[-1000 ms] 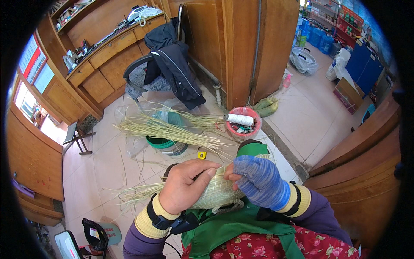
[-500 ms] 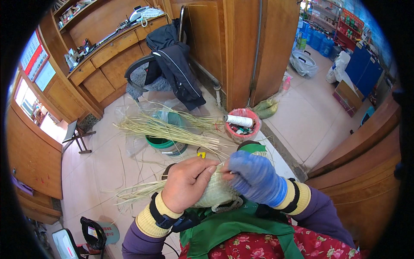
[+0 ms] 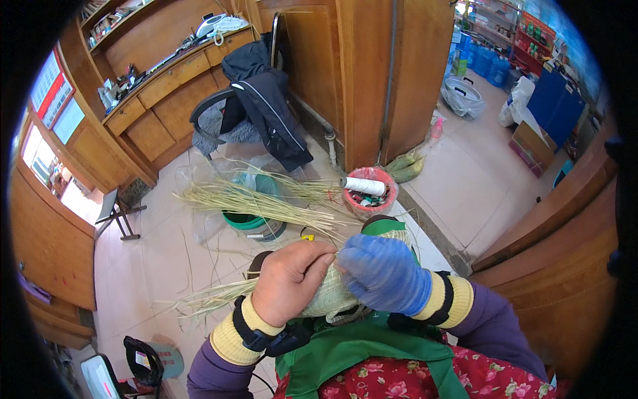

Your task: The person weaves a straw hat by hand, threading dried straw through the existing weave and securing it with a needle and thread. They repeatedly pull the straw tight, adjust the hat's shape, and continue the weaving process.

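Note:
A pale green woven straw piece (image 3: 329, 296) lies across my lap, and loose straw ends stick out to its left. My bare left hand (image 3: 289, 276) is closed above it, thumb and forefinger pinched on what looks like a thin straw strand. Close against it, my right hand (image 3: 385, 272), in a blue glove, is curled shut at the same strand. The right fingertips are mostly hidden under the glove, and both hands cover part of the weave. A bundle of long straw strands (image 3: 266, 203) rests over a green bucket (image 3: 269, 231) in front of me.
A red-lined bucket (image 3: 355, 207) holds a white thread spool (image 3: 363, 187) and small items. A yellow tape measure (image 3: 307, 235) lies on the floor. Farther off are a jacket-draped chair (image 3: 266, 113), a folding stool (image 3: 118, 214) and long green gourds (image 3: 405, 166). A black-lined bin (image 3: 143, 359) stands at lower left.
My right hand has rolled over and come in toward the left, so its fingers are now curled beside my left fingertips. My left hand keeps nearly the same place and pinch.

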### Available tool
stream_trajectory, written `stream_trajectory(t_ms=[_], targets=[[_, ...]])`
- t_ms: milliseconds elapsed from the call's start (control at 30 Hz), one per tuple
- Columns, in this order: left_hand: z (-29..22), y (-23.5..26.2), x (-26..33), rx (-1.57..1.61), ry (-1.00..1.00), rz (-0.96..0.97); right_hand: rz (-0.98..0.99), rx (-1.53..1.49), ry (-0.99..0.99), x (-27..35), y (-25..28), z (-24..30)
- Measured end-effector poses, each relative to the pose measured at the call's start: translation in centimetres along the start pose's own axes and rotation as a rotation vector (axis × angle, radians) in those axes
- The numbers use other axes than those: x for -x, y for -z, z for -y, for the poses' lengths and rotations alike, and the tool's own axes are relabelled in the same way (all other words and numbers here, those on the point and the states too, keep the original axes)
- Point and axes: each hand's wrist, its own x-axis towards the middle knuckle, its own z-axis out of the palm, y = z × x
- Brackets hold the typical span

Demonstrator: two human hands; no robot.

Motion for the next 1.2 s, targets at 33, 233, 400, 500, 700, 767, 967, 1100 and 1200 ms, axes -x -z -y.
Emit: stream_trajectory(t_ms=[33, 233, 400, 500, 700, 767, 967, 1100, 1200], targets=[[-0.2, 0.0, -0.1, -0.009, -0.011, 0.0, 0.104, 0.087, -0.022, -0.3, 0.4, 0.4], [-3.9, 1.9, 0.4, -0.241, -0.282, 0.16, -0.112, 0.093, 0.168, -1.3, 6.4, -1.5], [-6.2, 1.4, 0.8, -0.362, -0.559, 0.366, 0.733, -0.82, -0.146, 1.7, 3.4, -4.1], [-7.1, 1.1, 0.6, -0.402, -0.556, 0.434, 0.563, -0.769, 0.139, 2.6, 1.2, -4.7], [-8.7, 1.2, 1.0, -0.237, -0.41, 0.476, 0.258, -1.352, -0.748, -3.1, 2.0, -8.9], [-7.0, 1.9, 0.4, -0.112, -0.293, 0.351, 0.036, -1.662, -0.69, -3.4, 2.2, -9.6], [-2.4, 2.7, -1.0, 0.054, 0.025, 0.234, 0.069, -1.79, -0.685, -3.2, 3.0, -17.3], [-1.8, 2.8, -1.7, 0.031, 0.035, 0.215, -0.617, -0.934, -1.084, -4.0, 6.3, -26.2], [-1.6, 2.3, -2.8, 0.026, 0.022, 0.234, -0.524, -0.796, -1.079, -5.3, 5.8, -27.2]])
